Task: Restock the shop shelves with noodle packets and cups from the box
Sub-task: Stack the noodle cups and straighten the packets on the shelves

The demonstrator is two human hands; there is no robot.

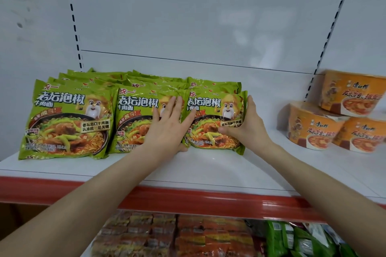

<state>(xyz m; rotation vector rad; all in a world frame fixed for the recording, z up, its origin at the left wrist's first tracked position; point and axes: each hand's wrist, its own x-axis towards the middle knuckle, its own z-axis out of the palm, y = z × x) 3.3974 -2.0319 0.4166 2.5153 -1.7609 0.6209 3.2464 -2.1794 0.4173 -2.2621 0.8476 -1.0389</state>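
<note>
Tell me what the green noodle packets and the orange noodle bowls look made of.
Green noodle packets: thin glossy plastic film, judging by glare spots and wrinkled, crimped edges. Orange noodle bowls: probably printed paper or foam under shrink film; sheen and a loose fold hint so, but they are blurred.

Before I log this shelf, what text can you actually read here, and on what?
"统一": top left corner of the green packets.
"老坛泡椒" and "牛肉面": their big title.
"酸爽!": their red banner.
"老坛泡椒牛肉面 认准统一是关键": cream box on the leftmost one.
"康师傅", then "麻辣" with the rest blurred: orange bowls.
Fine print and lower-shelf packs: unreadable.
</note>
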